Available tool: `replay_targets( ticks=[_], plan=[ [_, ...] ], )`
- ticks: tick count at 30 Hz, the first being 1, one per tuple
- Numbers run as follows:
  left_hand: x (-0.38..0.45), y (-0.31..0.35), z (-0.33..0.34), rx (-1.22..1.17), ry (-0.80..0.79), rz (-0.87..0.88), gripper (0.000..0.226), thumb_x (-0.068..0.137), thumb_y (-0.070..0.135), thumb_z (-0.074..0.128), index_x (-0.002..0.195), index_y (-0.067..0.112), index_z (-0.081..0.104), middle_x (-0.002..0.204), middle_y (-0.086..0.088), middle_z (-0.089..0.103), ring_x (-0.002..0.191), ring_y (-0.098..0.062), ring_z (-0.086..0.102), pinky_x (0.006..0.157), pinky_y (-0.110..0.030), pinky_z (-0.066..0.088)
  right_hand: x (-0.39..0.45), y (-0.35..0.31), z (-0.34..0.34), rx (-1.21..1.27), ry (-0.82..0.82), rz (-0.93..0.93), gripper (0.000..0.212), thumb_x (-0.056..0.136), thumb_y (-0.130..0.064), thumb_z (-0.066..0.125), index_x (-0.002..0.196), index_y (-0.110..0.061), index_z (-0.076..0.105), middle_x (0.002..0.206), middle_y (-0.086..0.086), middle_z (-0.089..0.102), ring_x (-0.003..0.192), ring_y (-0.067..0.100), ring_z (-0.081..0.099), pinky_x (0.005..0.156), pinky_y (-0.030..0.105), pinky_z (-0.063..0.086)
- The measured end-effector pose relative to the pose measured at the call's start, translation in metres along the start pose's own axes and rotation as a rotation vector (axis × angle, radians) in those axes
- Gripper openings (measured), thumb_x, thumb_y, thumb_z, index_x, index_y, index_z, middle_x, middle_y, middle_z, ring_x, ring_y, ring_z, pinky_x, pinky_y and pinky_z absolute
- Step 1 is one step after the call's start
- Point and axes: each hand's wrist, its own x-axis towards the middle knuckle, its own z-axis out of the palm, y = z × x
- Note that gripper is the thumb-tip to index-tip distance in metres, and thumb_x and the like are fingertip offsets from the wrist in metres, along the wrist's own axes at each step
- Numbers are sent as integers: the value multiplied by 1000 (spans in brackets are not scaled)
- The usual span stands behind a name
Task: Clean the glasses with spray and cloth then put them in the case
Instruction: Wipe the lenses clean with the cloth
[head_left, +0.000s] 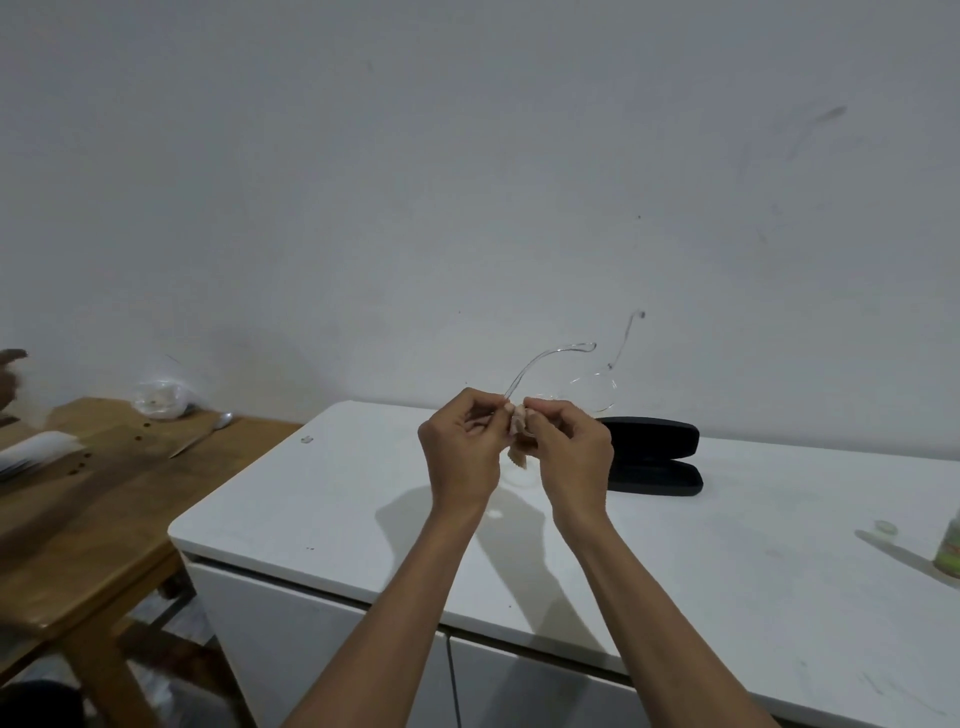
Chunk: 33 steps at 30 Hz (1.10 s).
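Clear-framed glasses (592, 387) are held up above the white cabinet top (363, 499), their temples pointing up and away. My left hand (462, 447) pinches the frame at its left end. My right hand (571, 447) pinches a small beige cloth (518, 441) against the left lens; the cloth hangs down between both hands. Behind my right hand lies the black glasses case (660, 457), open, on the cabinet top. At the right edge of the view stands the spray bottle (949, 551), green-labelled and partly cut off.
A small clear cap (885, 527) lies near the bottle. A wooden table (78, 519) to the left holds a plastic bag (158, 400), a spoon (205, 439) and papers (31, 452). Another person's hand (10, 374) shows at the far left. A wall stands right behind the cabinet.
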Motion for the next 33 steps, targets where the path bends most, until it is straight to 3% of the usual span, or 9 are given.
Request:
replay_targets(
  ticks=[3,6,10,13,16,23,28,30,33],
  plan=[
    [5,-6,-5,39,9,-15,8,83,-4,77,80,3,75,71,0,75,67,-9,74,66,-18,56,2,-2,-8,-113,-158,6,17,86,5,64,88,-3,78,67,16,74,55,27,63,64,41,56],
    [5,-10,-8,58,0,-36,7,83,-2,78,80,3,74,72,-5,75,65,-10,75,69,-22,58,1,-1,-14,-205,-189,-5,19,81,4,61,84,-5,78,66,18,75,59,42,67,69,47,61],
    [-2,-8,-1,29,19,-42,10,83,-3,77,79,4,72,68,-4,74,63,-18,75,65,-25,60,-5,7,-12,-193,66,-55,16,82,-1,65,81,-10,79,66,9,75,57,27,68,57,24,53],
    [-10,-5,6,23,18,-17,11,84,-1,78,79,6,71,69,-2,74,63,-16,75,64,-26,61,-4,12,-1,-83,257,-75,16,88,-3,67,88,-14,79,71,1,76,64,14,72,61,19,54],
    [-18,0,14,36,12,53,8,85,1,78,83,2,71,71,-1,74,64,-12,75,63,-24,61,3,8,5,46,320,-72,14,91,-2,68,93,-11,78,73,-7,74,66,-2,69,63,12,52],
    [-7,7,14,8,35,51,9,86,-5,75,80,0,69,62,10,70,58,-4,70,59,-15,54,17,0,-6,31,14,30,14,89,1,69,97,-4,79,80,8,77,70,20,76,68,31,62],
    [4,-4,2,10,9,-4,9,85,-4,75,81,3,72,69,-3,74,65,-16,75,64,-21,57,15,-10,-20,-133,-229,32,16,83,6,62,87,3,77,71,24,74,60,50,66,73,56,59],
    [5,-6,-1,1,8,-11,7,85,-4,76,82,2,72,70,-10,74,64,-21,75,63,-21,57,10,-11,-21,-162,-191,11,17,83,6,61,85,0,77,69,22,75,63,44,73,68,50,60],
    [2,-6,0,-5,5,6,8,84,-2,77,81,3,72,69,-8,74,63,-21,75,65,-27,60,9,-4,-17,-143,47,-53,16,86,1,67,88,-9,81,72,10,77,61,14,72,58,20,54]
  ],
)
